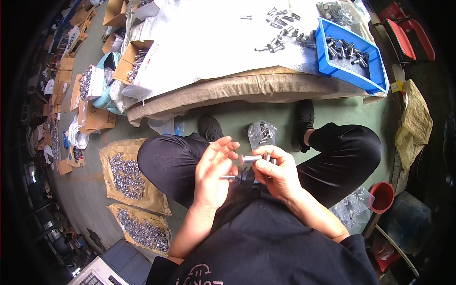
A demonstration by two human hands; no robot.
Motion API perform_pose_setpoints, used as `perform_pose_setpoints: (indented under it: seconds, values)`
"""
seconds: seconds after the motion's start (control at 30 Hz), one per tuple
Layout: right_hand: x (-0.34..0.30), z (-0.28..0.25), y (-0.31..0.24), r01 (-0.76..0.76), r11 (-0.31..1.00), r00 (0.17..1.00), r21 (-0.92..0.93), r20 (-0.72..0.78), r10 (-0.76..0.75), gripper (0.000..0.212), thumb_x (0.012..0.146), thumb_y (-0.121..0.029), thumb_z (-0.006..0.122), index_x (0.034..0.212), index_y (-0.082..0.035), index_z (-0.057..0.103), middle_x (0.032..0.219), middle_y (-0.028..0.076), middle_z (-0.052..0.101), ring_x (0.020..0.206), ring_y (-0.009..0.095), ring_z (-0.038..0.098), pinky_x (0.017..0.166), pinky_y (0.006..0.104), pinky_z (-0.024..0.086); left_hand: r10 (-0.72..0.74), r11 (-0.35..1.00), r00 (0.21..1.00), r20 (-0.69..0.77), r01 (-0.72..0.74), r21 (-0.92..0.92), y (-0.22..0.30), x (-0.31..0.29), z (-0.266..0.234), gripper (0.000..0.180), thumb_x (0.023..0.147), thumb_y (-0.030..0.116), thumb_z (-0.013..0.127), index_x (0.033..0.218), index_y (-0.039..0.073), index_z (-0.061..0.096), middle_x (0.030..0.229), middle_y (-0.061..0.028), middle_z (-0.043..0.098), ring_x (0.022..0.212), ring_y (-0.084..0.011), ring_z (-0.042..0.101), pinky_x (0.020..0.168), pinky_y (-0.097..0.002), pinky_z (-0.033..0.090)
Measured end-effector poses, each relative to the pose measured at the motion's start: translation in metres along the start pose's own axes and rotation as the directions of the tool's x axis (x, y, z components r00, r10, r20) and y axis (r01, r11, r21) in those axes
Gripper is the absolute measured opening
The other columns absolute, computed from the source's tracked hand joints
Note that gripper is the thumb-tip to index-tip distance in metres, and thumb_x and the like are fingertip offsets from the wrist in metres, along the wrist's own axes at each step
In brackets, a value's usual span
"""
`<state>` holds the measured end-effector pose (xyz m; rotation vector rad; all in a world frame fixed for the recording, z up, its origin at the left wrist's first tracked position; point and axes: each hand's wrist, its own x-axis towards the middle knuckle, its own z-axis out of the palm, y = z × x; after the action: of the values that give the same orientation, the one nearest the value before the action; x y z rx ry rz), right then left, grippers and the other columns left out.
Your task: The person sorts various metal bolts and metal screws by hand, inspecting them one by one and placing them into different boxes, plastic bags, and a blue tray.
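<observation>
In front of my lap, my right hand (280, 175) pinches a shiny, flanged metal pin (251, 159) between thumb and forefinger, its wide end pointing left. More metal pieces (269, 159) are gathered in the same hand's curled fingers. Close by on the left, my left hand (212, 175) has its upper fingers raised and bent beside the flanged end. A small metal piece (228, 177) lies across its lower fingers, partly hidden. Whether the left fingertips touch the pinched pin, I cannot tell. Below the hands' far side, a clear plastic bag (260, 135) of similar pieces stands on the floor between my feet.
A white-covered table (204, 42) stands ahead, with loose metal pins (278, 21) and a blue bin (327, 66) holding more. Cardboard boxes (126, 64) sit at its left. Sacks heaped with metal parts (126, 175) lie left on the floor; a red bucket (381, 197) stands right.
</observation>
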<state>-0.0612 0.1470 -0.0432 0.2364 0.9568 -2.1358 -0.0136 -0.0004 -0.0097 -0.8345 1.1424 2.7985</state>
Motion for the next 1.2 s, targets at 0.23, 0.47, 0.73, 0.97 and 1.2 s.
perform_pose_setpoints:
  seconds: [0.23, 0.47, 0.73, 0.97, 1.2]
  values:
    - [0.004, 0.001, -0.001, -0.131, 0.940, 0.988, 0.314, 0.117, 0.098, 0.010, 0.079, -0.009, 0.057, 0.081, -0.003, 0.050, 0.061, 0.006, 0.049, 0.047, 0.011, 0.044, 0.039, 0.0202, 0.032, -0.057, 0.998, 0.996, -0.069, 0.057, -0.007, -0.002, 0.003, -0.005, 0.052, 0.086, 0.048, 0.034, 0.116, 0.006, 0.042, 0.109, -0.0085, 0.048, 0.095, -0.0153, 0.046, 0.069, -0.0267, 0.042]
    - [-0.001, 0.022, 0.005, 0.172, 0.777, 0.984, -0.605, 0.141, -0.108, 0.028, 0.071, -0.010, 0.069, 0.096, -0.005, 0.057, 0.064, -0.005, 0.050, 0.056, 0.001, 0.043, 0.049, 0.0162, 0.035, 0.198, 0.822, 0.978, 0.070, -0.205, 0.532, -0.011, 0.001, 0.009, 0.080, 0.078, 0.068, 0.022, 0.125, 0.004, 0.032, 0.122, -0.0121, 0.038, 0.109, -0.0203, 0.036, 0.094, -0.0336, 0.026]
    - [0.000, 0.008, -0.001, -0.007, 0.973, 1.000, -0.229, 0.013, 0.011, 0.020, 0.077, -0.006, 0.061, 0.096, -0.001, 0.059, 0.078, 0.006, 0.062, 0.052, 0.004, 0.046, 0.044, 0.0162, 0.035, 0.324, 0.776, 0.946, 0.026, -0.281, 0.565, -0.006, 0.000, 0.002, 0.051, 0.085, 0.038, 0.050, 0.117, -0.001, 0.041, 0.112, -0.0112, 0.049, 0.101, -0.0159, 0.046, 0.079, -0.0255, 0.040]
    - [0.000, 0.004, -0.002, -0.011, 0.999, 0.999, -0.047, 0.033, 0.012, 0.024, 0.080, -0.006, 0.056, 0.103, 0.001, 0.055, 0.077, 0.009, 0.061, 0.048, 0.007, 0.045, 0.042, 0.0184, 0.033, 0.122, 0.850, 0.992, 0.044, -0.127, 0.510, -0.007, -0.007, -0.004, 0.021, 0.083, 0.008, 0.055, 0.099, -0.004, 0.055, 0.087, -0.0071, 0.061, 0.076, -0.0095, 0.057, 0.071, -0.0195, 0.045]
    - [-0.001, 0.003, 0.000, 0.008, 0.998, 1.000, -0.067, 0.030, -0.006, 0.026, 0.080, -0.006, 0.057, 0.104, 0.001, 0.054, 0.079, 0.009, 0.061, 0.050, 0.007, 0.045, 0.043, 0.0185, 0.033, 0.247, 0.843, 0.965, 0.090, -0.260, 0.470, -0.007, -0.007, 0.001, 0.022, 0.079, -0.001, 0.056, 0.100, -0.007, 0.054, 0.091, -0.0083, 0.057, 0.081, -0.0127, 0.057, 0.074, -0.0220, 0.046]
